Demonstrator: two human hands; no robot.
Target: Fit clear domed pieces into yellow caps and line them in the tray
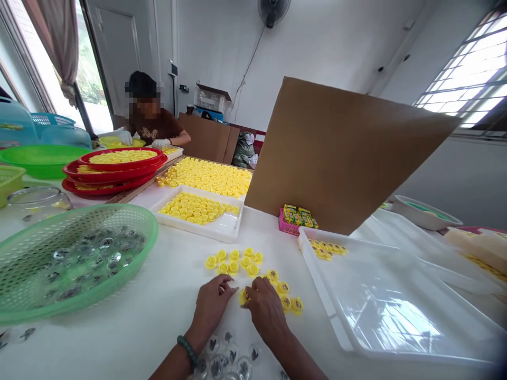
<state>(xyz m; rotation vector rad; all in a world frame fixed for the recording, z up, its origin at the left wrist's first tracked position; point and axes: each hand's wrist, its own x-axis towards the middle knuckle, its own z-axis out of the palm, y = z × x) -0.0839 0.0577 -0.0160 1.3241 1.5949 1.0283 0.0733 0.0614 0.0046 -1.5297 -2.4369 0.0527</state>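
Observation:
My right hand [267, 311] has its fingers curled down onto a small yellow ruffled cup-like piece [243, 296] on the white table. Just left of it, my left hand [213, 303], with a beaded bracelet at the wrist, has bent fingers. Its thumb and forefinger tips are slightly apart, and nothing shows between them. Beyond my hands lie several plain yellow pieces [233, 256]. By my right hand are yellow pieces with dark prints [296, 304] on top. Clear round caps with dark prints [218, 365] lie between my forearms, partly hidden by them.
A green basket [148, 232] of clear caps stands left, near stacked red trays [71, 186]. A white tray [233, 232] holds yellow pieces; a larger one [392, 306] lies right. A cardboard sheet [336, 153] leans behind a pink box [288, 228]. A gloved co-worker [168, 124] sits far left.

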